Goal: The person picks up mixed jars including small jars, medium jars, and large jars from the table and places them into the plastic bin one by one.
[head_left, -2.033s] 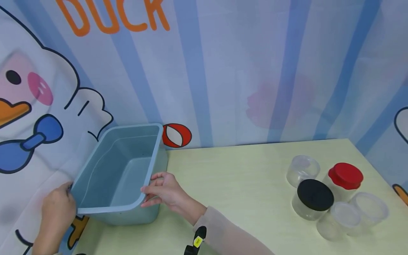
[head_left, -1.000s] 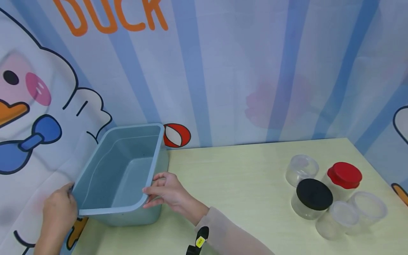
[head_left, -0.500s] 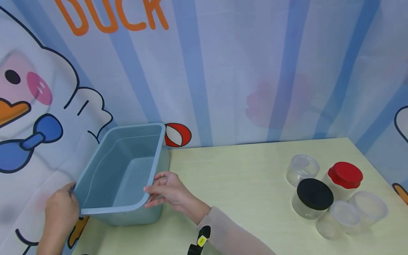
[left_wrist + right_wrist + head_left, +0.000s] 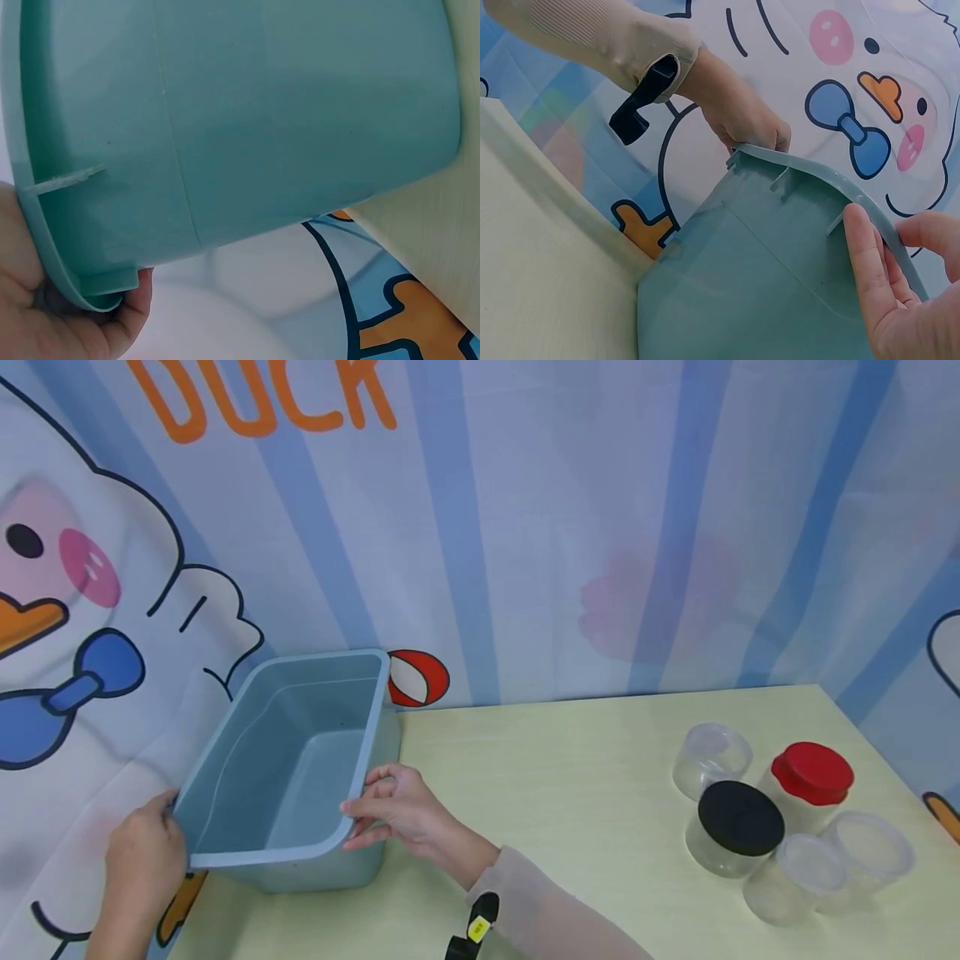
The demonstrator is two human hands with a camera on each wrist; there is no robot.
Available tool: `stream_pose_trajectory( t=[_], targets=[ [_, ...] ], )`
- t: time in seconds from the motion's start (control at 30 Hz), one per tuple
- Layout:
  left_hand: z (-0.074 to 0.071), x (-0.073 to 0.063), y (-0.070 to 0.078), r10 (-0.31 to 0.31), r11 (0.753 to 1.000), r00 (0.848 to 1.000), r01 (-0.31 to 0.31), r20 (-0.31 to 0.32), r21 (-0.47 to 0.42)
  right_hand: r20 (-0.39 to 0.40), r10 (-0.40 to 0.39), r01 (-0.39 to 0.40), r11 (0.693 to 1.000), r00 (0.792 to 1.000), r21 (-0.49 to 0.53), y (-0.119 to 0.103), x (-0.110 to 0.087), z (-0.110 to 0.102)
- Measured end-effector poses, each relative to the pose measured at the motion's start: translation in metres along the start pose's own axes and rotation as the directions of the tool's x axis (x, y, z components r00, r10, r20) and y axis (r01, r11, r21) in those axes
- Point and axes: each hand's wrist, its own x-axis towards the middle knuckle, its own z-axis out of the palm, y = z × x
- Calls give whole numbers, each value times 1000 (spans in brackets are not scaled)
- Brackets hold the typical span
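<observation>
A blue-green plastic basin stands at the left end of the table, with nothing inside it. My left hand grips its near left corner; the left wrist view shows the fingers curled under the rim. On the near right corner, my right hand pinches the rim, thumb on top. In the right wrist view the fingers lie against the basin's outer wall below the rim, with the thumb on the other side.
At the table's right stand several clear plastic containers: a black-lidded jar, a red-lidded jar, an open-looking clear cup, and pale-lidded tubs. A duck-printed curtain hangs behind the pale table.
The basin and both hands have shifted very slightly to the right over the last two seconds. Both hands keep their hold on the rim, and the containers have stayed put.
</observation>
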Motion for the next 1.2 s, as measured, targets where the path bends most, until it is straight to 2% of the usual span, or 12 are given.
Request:
stream_pose_trajectory(
  t=[0.1,0.3,0.63,1.0,1.2],
  targets=[
    [-1,-1,-2,5,1000,1000,-5,2,1,1,11,-11,1000,1000,0,0,-1,1],
    [1,-3,-1,8,1000,999,-8,-38,5,5,21,-21,1000,1000,11,0,-2,0],
    [3,-4,1,-19,1000,1000,19,-22,-11,20,26,-27,999,999,30,-1,-5,-3],
    [5,-7,4,-14,1000,1000,14,-9,-24,24,10,-11,999,1000,30,-2,-8,-6],
    [3,-9,6,1,1000,1000,-1,-23,-21,35,7,-9,999,999,44,-2,-8,-8]
  ],
)
